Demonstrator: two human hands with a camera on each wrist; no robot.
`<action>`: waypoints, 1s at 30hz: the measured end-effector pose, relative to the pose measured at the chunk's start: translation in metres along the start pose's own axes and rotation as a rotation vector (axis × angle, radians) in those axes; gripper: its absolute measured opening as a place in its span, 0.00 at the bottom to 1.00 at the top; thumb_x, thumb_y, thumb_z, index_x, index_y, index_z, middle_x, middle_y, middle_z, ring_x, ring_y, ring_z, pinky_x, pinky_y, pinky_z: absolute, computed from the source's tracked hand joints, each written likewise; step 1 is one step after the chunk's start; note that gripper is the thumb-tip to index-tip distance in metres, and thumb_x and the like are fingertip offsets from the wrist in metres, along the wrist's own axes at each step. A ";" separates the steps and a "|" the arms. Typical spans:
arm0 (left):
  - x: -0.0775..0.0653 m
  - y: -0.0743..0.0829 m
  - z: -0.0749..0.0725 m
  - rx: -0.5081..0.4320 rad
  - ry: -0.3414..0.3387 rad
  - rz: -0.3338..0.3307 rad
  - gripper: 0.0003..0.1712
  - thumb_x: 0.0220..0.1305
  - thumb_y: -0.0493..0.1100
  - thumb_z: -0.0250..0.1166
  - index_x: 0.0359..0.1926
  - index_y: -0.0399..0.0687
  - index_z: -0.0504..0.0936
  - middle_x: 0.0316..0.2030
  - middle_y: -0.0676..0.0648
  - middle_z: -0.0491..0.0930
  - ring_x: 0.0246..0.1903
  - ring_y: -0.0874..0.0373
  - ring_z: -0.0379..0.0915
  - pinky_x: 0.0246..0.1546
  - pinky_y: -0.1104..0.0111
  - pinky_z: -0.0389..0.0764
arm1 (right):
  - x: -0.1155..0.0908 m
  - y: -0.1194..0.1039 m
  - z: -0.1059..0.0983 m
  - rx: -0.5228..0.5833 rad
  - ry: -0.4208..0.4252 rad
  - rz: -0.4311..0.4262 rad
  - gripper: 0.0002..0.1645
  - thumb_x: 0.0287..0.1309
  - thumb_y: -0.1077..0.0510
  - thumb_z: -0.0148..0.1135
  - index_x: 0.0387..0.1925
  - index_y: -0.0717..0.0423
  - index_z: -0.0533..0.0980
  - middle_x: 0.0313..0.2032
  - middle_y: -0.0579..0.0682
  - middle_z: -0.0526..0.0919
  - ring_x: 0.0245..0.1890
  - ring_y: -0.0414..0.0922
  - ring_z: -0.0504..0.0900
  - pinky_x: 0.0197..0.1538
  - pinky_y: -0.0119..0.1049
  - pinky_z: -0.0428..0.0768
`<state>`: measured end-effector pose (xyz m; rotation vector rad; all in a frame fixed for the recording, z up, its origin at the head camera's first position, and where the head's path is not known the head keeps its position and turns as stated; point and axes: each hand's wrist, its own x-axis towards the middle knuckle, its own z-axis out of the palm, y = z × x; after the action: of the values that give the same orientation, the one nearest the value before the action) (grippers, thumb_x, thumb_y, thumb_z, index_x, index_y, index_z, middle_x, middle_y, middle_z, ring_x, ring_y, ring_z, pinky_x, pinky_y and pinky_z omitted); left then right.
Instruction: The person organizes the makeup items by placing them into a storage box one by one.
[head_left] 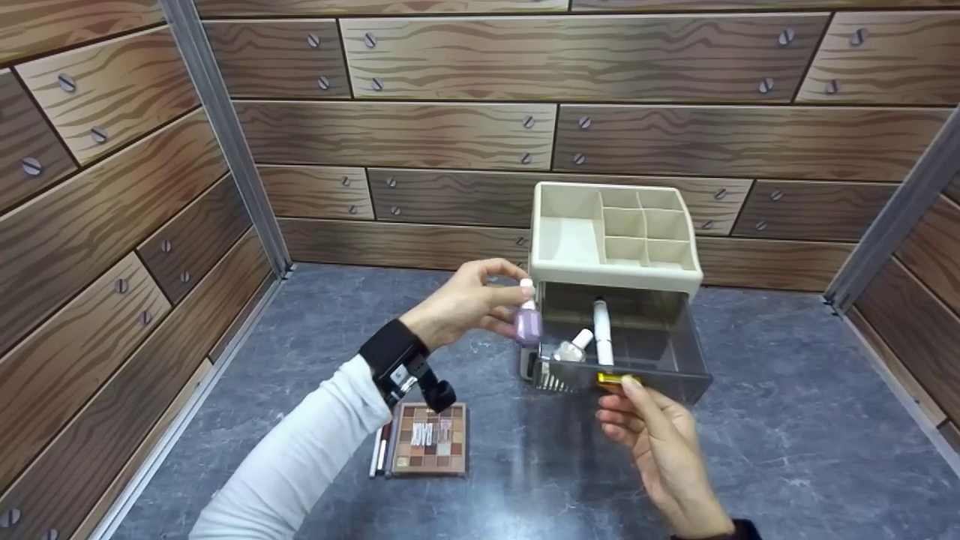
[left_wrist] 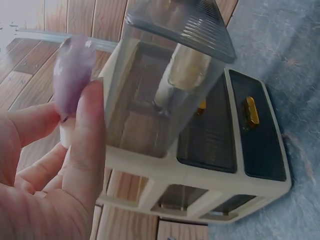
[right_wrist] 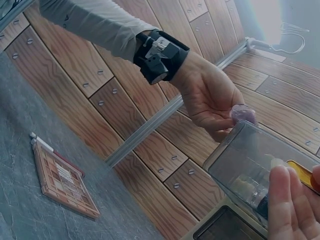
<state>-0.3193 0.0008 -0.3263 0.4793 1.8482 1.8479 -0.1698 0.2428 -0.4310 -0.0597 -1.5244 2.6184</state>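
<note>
My left hand (head_left: 480, 301) pinches a purple nail polish bottle (head_left: 528, 327) by its white cap, just left of a pulled-out drawer (head_left: 696, 358). With the right hand (head_left: 664, 446) I grip the drawer's gold handle (head_left: 609, 379) at its front. The drawer is see-through grey and belongs to a cream makeup organizer (head_left: 615, 277). Inside it lie a clear nail polish bottle (head_left: 570, 351) with a white cap and a white tube (head_left: 602, 334) with a dark end. From the left wrist, the purple bottle (left_wrist: 74, 75) appears upside down, beside the drawer wall.
An eyeshadow palette (head_left: 430, 441) lies on the grey marbled table (head_left: 337, 315), with slim pencils (head_left: 379, 450) along its left side. The organizer's top has several compartments. Below the pulled-out drawer, a dark lower drawer (left_wrist: 260, 145) sits closed. Wood-patterned walls (head_left: 450, 135) enclose the table.
</note>
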 end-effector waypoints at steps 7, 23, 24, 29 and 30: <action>0.010 0.015 0.015 0.052 -0.050 -0.004 0.13 0.70 0.30 0.66 0.53 0.38 0.78 0.35 0.38 0.85 0.30 0.51 0.86 0.38 0.60 0.92 | -0.001 0.001 0.000 -0.001 0.005 0.005 0.17 0.80 0.58 0.53 0.38 0.56 0.86 0.30 0.49 0.90 0.30 0.40 0.89 0.35 0.28 0.88; 0.025 0.029 0.039 0.070 -0.120 0.000 0.08 0.71 0.30 0.65 0.47 0.38 0.76 0.34 0.41 0.84 0.28 0.51 0.85 0.37 0.62 0.92 | 0.001 -0.001 0.002 -0.012 0.004 0.000 0.16 0.80 0.58 0.54 0.38 0.57 0.86 0.30 0.49 0.90 0.30 0.40 0.89 0.35 0.28 0.88; 0.026 0.030 0.040 0.069 -0.123 -0.002 0.08 0.71 0.30 0.65 0.47 0.38 0.75 0.34 0.41 0.84 0.28 0.51 0.85 0.37 0.62 0.92 | 0.001 0.000 0.002 -0.013 0.000 -0.002 0.16 0.80 0.58 0.54 0.38 0.57 0.86 0.30 0.49 0.90 0.30 0.40 0.89 0.35 0.28 0.88; 0.032 0.034 0.045 0.078 -0.127 -0.015 0.07 0.70 0.28 0.64 0.45 0.38 0.76 0.32 0.39 0.84 0.27 0.51 0.85 0.34 0.63 0.91 | 0.001 0.000 0.002 -0.002 -0.008 -0.012 0.17 0.80 0.59 0.53 0.37 0.56 0.86 0.30 0.49 0.90 0.29 0.40 0.89 0.35 0.28 0.88; 0.034 0.034 0.047 0.077 -0.127 -0.021 0.07 0.70 0.28 0.64 0.44 0.38 0.76 0.32 0.39 0.84 0.27 0.50 0.85 0.34 0.64 0.91 | 0.001 0.000 0.002 0.003 -0.008 -0.011 0.17 0.80 0.59 0.53 0.37 0.56 0.86 0.30 0.49 0.90 0.29 0.40 0.89 0.34 0.28 0.88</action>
<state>-0.3238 0.0592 -0.2941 0.5886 1.8374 1.6968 -0.1710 0.2416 -0.4298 -0.0407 -1.5193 2.6152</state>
